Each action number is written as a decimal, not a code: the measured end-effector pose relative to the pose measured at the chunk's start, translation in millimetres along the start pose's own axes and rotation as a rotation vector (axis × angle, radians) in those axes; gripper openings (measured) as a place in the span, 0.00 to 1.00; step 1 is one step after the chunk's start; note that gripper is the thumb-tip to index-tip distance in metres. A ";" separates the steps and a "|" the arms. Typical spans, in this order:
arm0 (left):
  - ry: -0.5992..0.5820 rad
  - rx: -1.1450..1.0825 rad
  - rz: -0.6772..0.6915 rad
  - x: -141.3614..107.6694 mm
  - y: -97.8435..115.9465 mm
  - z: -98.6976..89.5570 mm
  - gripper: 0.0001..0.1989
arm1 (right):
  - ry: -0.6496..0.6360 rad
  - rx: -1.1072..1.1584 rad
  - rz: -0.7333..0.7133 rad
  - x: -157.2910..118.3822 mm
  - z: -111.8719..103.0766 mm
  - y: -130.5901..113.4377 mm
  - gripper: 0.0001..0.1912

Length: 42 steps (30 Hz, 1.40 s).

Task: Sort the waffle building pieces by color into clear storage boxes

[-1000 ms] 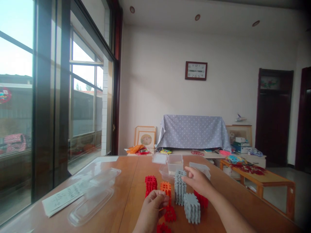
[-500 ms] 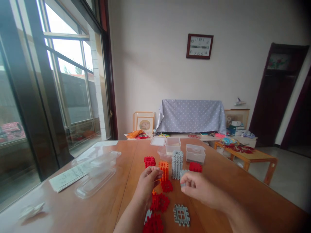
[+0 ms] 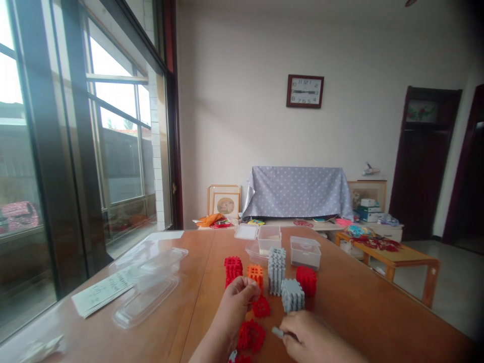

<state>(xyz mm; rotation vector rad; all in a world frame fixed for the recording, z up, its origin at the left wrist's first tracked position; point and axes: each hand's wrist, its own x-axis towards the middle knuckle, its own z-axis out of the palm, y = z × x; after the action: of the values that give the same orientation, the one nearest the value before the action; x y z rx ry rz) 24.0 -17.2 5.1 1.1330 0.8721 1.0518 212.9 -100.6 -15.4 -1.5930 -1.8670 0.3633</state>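
My left hand (image 3: 242, 297) is closed in a pinch in front of the orange stack of square interlocking tiles (image 3: 255, 273); whether anything lies between its fingertips is hidden. A grey interlocking tile (image 3: 278, 332), seen nearly edge-on, is pinched by my right hand (image 3: 304, 333) low over the table. Just beyond that hand stands a short grey stack (image 3: 293, 295), with a taller grey stack (image 3: 277, 271) behind it. Red tiles (image 3: 251, 335) lie between my forearms, and one more red tile (image 3: 261, 306) rests flat near my left fingertips.
Red stacks stand at left (image 3: 233, 269) and right (image 3: 306, 280). Clear plastic boxes (image 3: 305, 252) sit behind the stacks. On the left of the table (image 3: 189, 282) lie transparent lids (image 3: 147, 302), a paper sheet (image 3: 102, 292) and a crumpled wrapper (image 3: 41, 350).
My right hand has come from the short grey stack back toward me and taken hold of the grey tile that lay flat. My left hand stays by the orange stack. The view has tilted up.
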 end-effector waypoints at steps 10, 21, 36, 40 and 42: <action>-0.230 -0.028 -0.038 -7.8 -2.2 8.7 0.16 | -0.041 0.521 0.068 26.0 -12.6 -13.0 0.18; -0.130 -0.218 -0.082 5.5 -13.3 2.4 0.17 | 0.191 0.163 -0.057 27.8 6.1 4.5 0.31; 0.036 -0.175 -0.025 8.7 -3.5 -6.2 0.20 | 0.265 0.100 -0.012 79.2 -41.6 20.9 0.22; 0.071 -0.147 -0.002 13.7 -3.2 -13.2 0.21 | 0.317 0.128 0.042 117.7 -54.1 45.6 0.22; 0.087 -0.145 -0.007 17.8 -4.8 -16.3 0.22 | 0.319 0.118 0.054 130.9 -58.5 52.2 0.20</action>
<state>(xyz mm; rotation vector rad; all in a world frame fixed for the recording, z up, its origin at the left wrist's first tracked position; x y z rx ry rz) 14.8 3.9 -3.7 0.9680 0.8528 1.1464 283.4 24.5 36.1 -1.5246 -1.5367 0.2225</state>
